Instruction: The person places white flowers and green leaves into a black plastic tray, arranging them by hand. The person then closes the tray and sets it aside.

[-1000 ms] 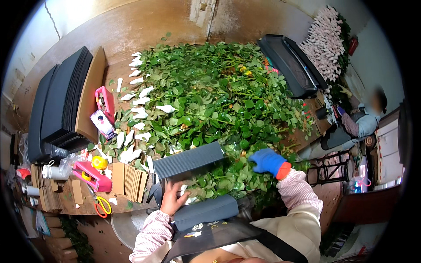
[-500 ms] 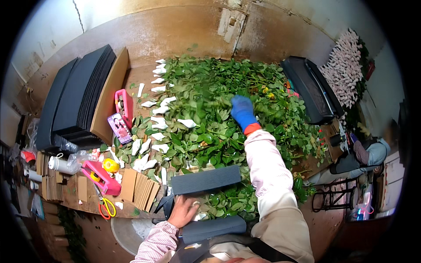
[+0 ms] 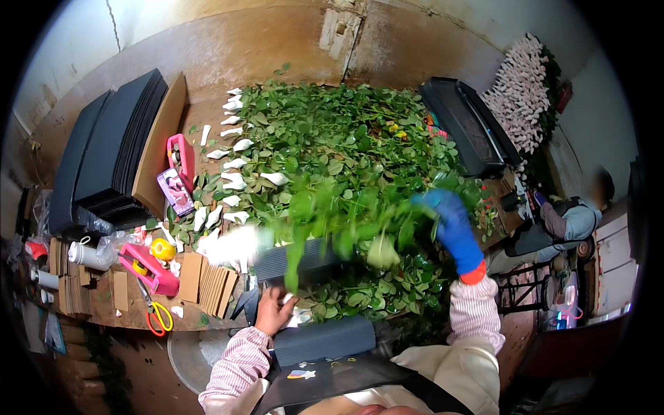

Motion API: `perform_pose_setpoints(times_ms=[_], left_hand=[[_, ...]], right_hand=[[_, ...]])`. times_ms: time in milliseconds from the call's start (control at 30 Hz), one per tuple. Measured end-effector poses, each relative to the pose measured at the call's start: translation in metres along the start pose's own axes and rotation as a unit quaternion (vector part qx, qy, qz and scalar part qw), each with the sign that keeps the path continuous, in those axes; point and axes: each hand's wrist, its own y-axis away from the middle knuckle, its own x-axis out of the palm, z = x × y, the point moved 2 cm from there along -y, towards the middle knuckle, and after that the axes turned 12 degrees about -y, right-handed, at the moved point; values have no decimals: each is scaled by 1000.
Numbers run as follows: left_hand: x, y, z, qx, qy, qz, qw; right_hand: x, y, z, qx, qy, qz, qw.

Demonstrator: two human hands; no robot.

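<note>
Head: swung across the grey ridged block, the leafy green stem your blue-gloved right hand grips could snag; bare left hand: hold unclear.

Far left: a stack of dark sheets beside a brown cardboard panel; right of the panel — a pink tape dispenser with a phone against it; near left: a second pink dispenser, a yellow round object, a white cup and red-and-yellow-handled scissors; far right: a black container; right — a seated co-worker.
</note>
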Motion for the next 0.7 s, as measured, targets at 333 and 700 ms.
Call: perform_pose_setpoints(times_ms=[333,700], left_hand=[[-4,-4,-14,-26,90,-1,996],[-11,-6,-25,27,-28,9,999]], right_hand=[[109,137,-23,161,144,449,867],[181,-30,-43,147,158,212,953]])
